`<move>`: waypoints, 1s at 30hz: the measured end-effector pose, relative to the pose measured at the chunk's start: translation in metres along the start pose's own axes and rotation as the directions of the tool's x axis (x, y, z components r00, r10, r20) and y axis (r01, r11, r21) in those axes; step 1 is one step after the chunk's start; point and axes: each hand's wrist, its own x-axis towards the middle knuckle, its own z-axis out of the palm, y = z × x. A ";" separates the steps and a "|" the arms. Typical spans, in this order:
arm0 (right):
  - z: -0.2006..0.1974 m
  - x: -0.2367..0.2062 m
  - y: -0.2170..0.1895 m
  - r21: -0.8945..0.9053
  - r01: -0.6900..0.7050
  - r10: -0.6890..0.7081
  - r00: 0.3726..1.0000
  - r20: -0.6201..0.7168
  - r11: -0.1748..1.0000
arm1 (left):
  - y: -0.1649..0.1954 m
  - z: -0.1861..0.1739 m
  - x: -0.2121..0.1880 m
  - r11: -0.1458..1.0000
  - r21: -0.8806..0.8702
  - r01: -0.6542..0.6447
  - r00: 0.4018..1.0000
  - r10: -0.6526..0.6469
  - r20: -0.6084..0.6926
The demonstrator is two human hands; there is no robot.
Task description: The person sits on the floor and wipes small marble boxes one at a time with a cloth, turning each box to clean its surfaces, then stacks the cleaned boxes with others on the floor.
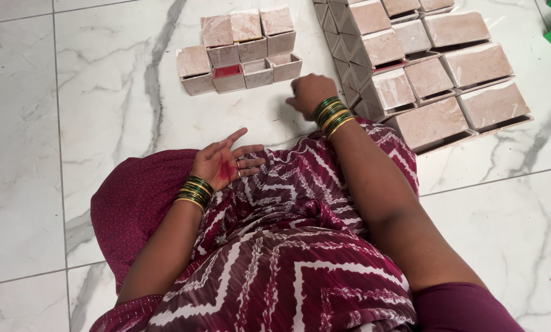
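- We see the small boxes (238, 52) just past our right hand (307, 93), near but apart.
- Our right hand curls loosely, holding nothing we can see.
- Our left hand (223, 163) lies open, palm up, on our lap.

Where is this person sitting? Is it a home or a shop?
Probably a room in a home or small workshop, though I can't be sure. The person sits on a white marble-tiled floor, with many small cardboard boxes laid out in rows, one holding red powder. The left hand has red stains.
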 end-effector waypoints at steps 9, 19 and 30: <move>-0.031 -0.004 0.119 0.042 -0.425 0.415 0.853 -0.317 0.904 | 0.006 0.008 -0.003 1.000 0.010 0.016 0.999 -0.016 -0.038; -0.035 -0.034 0.155 0.045 -0.560 0.561 0.818 -0.130 0.827 | 0.008 0.014 -0.007 0.999 -0.015 0.028 0.999 -0.029 -0.023; -0.020 -0.025 0.142 0.115 -0.558 0.568 0.817 -0.102 0.822 | 0.009 0.010 -0.002 1.000 -0.002 0.020 1.000 -0.020 0.017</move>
